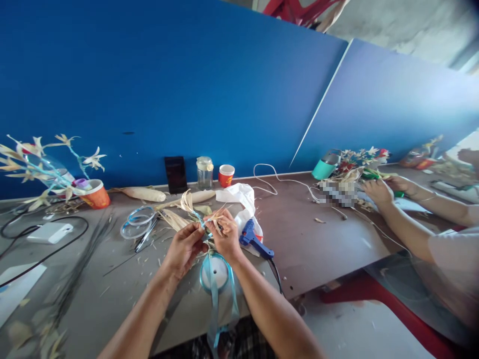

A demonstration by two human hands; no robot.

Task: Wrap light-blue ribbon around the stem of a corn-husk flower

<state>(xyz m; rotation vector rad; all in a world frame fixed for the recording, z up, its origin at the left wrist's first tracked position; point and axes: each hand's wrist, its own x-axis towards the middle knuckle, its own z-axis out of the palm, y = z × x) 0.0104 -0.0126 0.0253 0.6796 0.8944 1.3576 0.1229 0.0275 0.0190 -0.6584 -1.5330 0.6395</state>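
Observation:
My left hand (184, 248) and my right hand (225, 234) meet over the table's middle, both pinched on a small dried-leaf flower (209, 219) on a stem wrapped with light blue ribbon. The flower's pale petals (186, 201) stick up to the left of my fingers. Just below my hands lies a spool of light blue ribbon (214, 273), its loose end hanging over the table's front edge. A blue glue gun (254, 239) rests right of my right hand, on a white plastic bag (239, 197).
An orange cup of finished flowers (95, 193) stands at the left, with scissors (145, 237), tape rings (139, 219) and black cables (45, 239) nearby. A phone (175, 174), jar (204, 172) and red cup (226, 175) line the blue wall. Another person's hands (377, 192) work at right.

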